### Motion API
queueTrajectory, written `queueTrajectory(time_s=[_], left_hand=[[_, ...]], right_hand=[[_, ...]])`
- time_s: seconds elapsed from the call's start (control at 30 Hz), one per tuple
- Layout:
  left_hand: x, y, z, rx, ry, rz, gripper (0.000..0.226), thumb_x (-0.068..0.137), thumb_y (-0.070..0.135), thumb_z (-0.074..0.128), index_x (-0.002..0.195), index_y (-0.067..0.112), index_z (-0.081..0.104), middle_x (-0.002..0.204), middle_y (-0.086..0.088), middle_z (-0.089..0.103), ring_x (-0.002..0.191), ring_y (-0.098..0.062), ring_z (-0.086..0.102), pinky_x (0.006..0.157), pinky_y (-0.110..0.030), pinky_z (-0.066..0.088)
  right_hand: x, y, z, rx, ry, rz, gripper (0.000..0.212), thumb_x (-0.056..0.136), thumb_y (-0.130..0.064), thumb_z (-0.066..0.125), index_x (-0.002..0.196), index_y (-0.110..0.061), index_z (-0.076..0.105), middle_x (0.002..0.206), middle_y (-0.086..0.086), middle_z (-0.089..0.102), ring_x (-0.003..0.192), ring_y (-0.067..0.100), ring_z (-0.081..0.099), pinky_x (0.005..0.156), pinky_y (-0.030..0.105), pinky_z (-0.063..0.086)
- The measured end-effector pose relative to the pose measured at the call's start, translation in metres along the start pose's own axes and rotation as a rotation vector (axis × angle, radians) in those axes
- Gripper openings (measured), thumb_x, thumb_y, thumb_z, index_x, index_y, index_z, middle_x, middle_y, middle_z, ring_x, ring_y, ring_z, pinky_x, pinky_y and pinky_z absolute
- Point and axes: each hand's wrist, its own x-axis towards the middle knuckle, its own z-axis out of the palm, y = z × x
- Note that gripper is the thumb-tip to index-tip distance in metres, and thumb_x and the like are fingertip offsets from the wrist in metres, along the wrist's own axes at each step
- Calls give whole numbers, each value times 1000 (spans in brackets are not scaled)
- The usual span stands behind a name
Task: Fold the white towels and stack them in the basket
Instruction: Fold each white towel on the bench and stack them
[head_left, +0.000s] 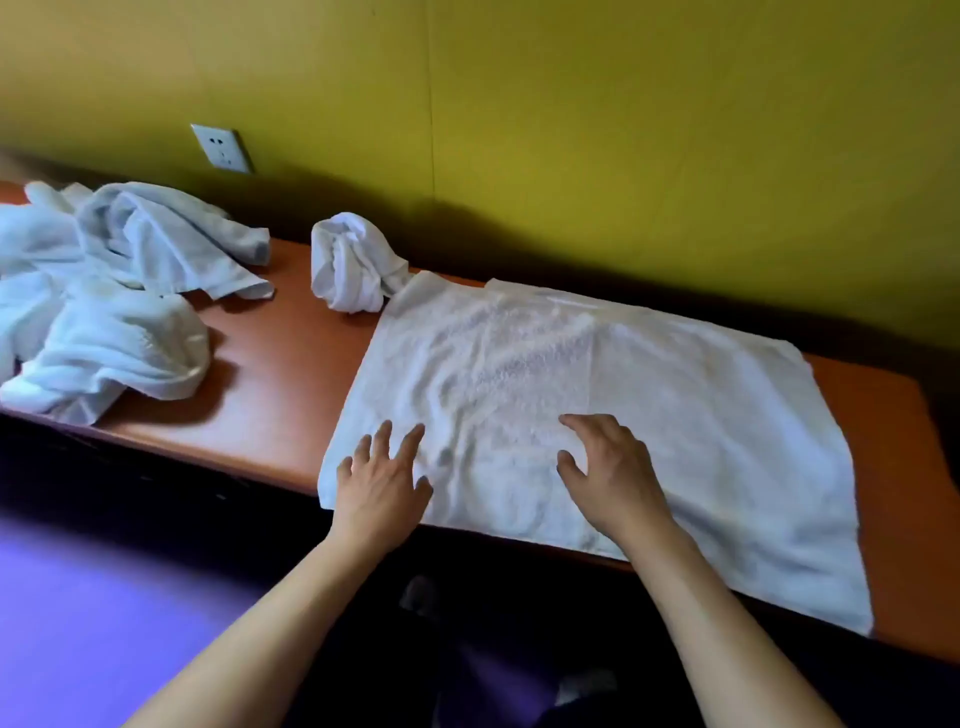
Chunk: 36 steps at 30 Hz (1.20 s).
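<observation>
Head view shows my left hand (382, 486) and right hand (610, 475) flat, fingers spread, on the soft, limp white towel (675, 395) spread across the table (291, 358); I'd pinch its corners.

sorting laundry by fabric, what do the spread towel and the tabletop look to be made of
Spread towel: looks like white terry cloth, probably cotton, with a nubby matte pile that creases softly under both hands. Tabletop: smooth reddish-brown surface with a slight sheen, likely laminate or varnished wood; no grain is clear enough to say which.
</observation>
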Motion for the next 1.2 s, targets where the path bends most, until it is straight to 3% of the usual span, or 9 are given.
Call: queueTrajectory(time_s=[0.17,0.3,0.47,0.57,0.8,0.9,0.97,1.1,1.2], left_hand=[[15,-34,-11,-123,22,-315,73,95,39,54,155,29,14,154,-13,25,132,-37,36,95,-52,43],[24,-50,-9,-179,46,-405,73,92,36,63,149,14,24,130,-15,45,118,-39,46,83,-47,48],[27,-56,9,-254,133,-465,46,88,21,69,126,5,49,115,-20,56,106,-41,55,75,-45,49],[32,-62,22,-335,152,-513,37,82,12,71,112,5,51,105,-19,53,96,-43,56,74,-44,43],[25,-63,32,-359,199,-462,17,86,29,69,92,19,56,93,0,53,89,-32,54,71,-42,46],[14,-63,26,-485,261,-332,24,84,24,70,85,26,47,84,8,51,78,-20,50,63,-38,43],[8,-61,19,-567,249,-356,26,85,27,67,84,27,41,77,8,54,73,-10,51,60,-32,43],[3,-54,7,-661,285,-356,24,84,29,71,87,28,47,76,14,59,71,-8,54,60,-24,44],[0,-43,-1,-679,280,-230,24,85,22,74,87,28,51,81,14,59,72,-8,55,64,-25,46]], right_hand=[[26,-30,11,13,-66,-40,45,98,-34,53,143,-27,50,141,0,52,123,25,52,104,39,37],[67,-57,21,9,-113,-114,45,99,-35,52,143,-27,48,139,3,52,124,26,51,105,39,36],[150,-98,30,-31,-95,-235,45,98,-32,52,141,-24,50,133,9,54,120,30,53,102,42,39],[205,-128,41,-103,-94,-322,44,98,-31,51,141,-23,50,130,10,55,118,30,55,99,44,42],[288,-176,89,-354,-117,-615,35,100,-28,48,133,-31,59,128,7,55,119,28,53,101,43,42],[296,-182,102,-459,-290,-609,38,105,-40,35,138,-32,53,136,8,52,119,28,54,99,44,40],[296,-180,106,-496,-301,-542,43,105,-45,30,138,-27,50,130,10,57,112,30,59,89,44,44],[300,-167,107,-198,-165,-357,40,102,-46,44,122,-14,57,112,11,64,103,30,63,75,35,44],[298,-151,89,189,-4,-199,26,93,-27,65,109,-7,61,108,9,66,101,27,65,72,29,44]])
